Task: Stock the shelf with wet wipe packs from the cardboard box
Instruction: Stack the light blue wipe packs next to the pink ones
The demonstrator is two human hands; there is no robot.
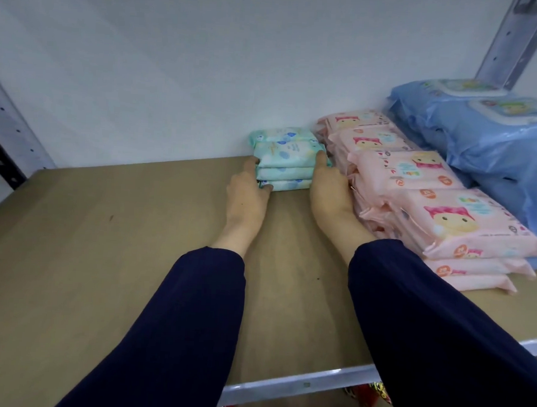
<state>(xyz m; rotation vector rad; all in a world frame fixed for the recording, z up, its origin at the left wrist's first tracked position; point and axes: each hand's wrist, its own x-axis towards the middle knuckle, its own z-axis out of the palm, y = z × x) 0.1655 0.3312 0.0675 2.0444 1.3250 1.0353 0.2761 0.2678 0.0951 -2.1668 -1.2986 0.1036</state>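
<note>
A small stack of mint-green wet wipe packs (286, 160) stands at the back of the brown shelf board (103, 241), against the white wall. My left hand (249, 191) holds the stack's left side, thumb curled round the bottom pack. My right hand (328, 187) presses its right side with the fingers laid along the packs. Both arms wear dark blue sleeves. The cardboard box is out of view.
Stacks of pink wipe packs (431, 212) sit just right of my right hand. Larger blue packs (488, 137) are piled behind them. Grey metal uprights stand at the far left (3, 133) and top right (518, 39). A metal rail (298, 385) edges the shelf front.
</note>
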